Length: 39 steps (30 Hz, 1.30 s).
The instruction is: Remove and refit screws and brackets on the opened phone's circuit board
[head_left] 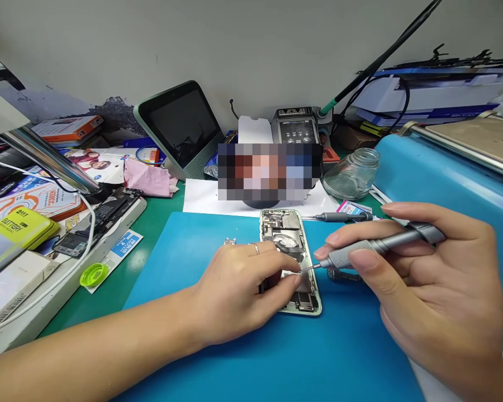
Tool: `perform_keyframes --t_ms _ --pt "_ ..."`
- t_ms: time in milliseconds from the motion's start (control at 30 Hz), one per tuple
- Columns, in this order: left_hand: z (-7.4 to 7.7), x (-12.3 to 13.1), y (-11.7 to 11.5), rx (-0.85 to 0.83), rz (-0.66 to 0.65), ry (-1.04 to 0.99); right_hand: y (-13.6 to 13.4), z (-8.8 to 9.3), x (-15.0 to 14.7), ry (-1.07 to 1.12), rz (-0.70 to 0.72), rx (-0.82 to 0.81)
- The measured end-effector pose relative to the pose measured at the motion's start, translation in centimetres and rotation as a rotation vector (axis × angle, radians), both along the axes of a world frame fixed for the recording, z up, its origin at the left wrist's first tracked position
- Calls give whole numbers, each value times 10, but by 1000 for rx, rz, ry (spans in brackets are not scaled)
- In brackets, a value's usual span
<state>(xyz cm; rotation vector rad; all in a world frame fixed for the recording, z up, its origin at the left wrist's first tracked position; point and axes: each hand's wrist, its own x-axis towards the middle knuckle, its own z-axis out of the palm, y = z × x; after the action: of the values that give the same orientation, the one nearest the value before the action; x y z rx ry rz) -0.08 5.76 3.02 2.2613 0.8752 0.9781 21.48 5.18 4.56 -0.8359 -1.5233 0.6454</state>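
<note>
An opened smartphone (pixel 291 237) lies on the blue mat, its inner parts bare inside a pale green frame. My right hand (pixel 440 279) grips a grey precision screwdriver (pixel 360 252), tilted with its thin shaft pointing left over the phone. Above the phone's lower half, my left hand (pixel 245 285) has its thumb and forefinger pinched together at the screwdriver's tip. What sits between those fingertips, if anything, is too small to tell. The left hand covers part of the phone's left side. A small metal part (pixel 229 241) rests on the mat behind my left hand.
A second screwdriver (pixel 339 216) lies beyond the phone, and a dark cylindrical item (pixel 343 276) is partly behind my right hand. A glass jar (pixel 352 174), a tablet-like screen (pixel 184 123) and a soldering station (pixel 297 131) stand behind. A green cap (pixel 94 274) lies left.
</note>
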Motion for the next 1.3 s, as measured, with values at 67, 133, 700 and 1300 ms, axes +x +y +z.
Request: perform_keyframes --t_ms 67,133,700,1300 --pt "0 -1 0 -11 7 -4 0 0 0 -3 -7 -10" --pt "-1 -1 -1 -14 13 -2 -1 1 0 -4 -20 -15" --pt "0 0 0 6 0 -7 0 2 -2 -31 -31 10" --pt "1 0 0 7 -4 -7 2 7 -4 -13 -33 18"
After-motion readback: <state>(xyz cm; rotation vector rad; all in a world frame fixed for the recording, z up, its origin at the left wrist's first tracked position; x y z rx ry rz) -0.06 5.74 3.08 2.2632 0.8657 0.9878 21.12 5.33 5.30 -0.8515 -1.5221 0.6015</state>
